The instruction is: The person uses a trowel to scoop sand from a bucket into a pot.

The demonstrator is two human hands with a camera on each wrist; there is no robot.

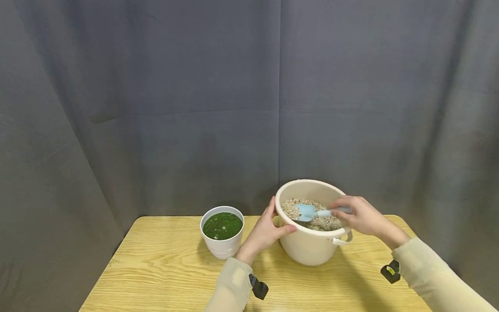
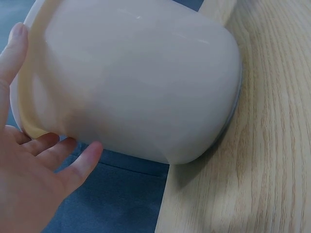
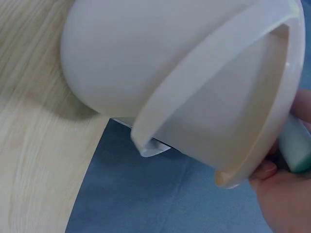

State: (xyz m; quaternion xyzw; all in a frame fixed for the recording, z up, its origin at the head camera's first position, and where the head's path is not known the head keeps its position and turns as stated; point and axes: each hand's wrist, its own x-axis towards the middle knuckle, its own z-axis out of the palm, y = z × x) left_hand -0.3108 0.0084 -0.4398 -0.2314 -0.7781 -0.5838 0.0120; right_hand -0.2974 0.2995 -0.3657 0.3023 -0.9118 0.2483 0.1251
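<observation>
Trowel (image 1: 306, 213), pale blue: inside the bucket (image 1: 308, 249), blade lying at the surface of the coarse grains (image 1: 326, 224), which look like light grit or fine gravel, with some on the blade tip. Right hand (image 1: 362, 216) has its fingers curled round the trowel's handle, over the right part of the rim. Left hand (image 1: 264, 233) is spread wide against the bucket, thumb at the near rim, other fingers fairly straight along the left outer side; no tool in it.

Handling, judged by eye: trowel probably light and stiff, handle smooth, best held well back on the grip with the blade kept level, since loose grains would slide off a tipped one. Bucket looks like smooth, rigid plastic, likely weighty with its fill and a little slippery on the wall; the thick rim seems the surest hold. Rim slopes down towards the right in the head view; cannot tell whether the base sits flat. Carrying handle (image 3: 177, 85) hangs down the bucket's outer side.

Left of the bucket, well apart: white pot (image 1: 223, 248), upright, with green moss-like stuff (image 1: 222, 226) inside. Both stand on the wood-grain desk (image 1: 156, 264), grey curtain (image 1: 210, 108) behind
</observation>
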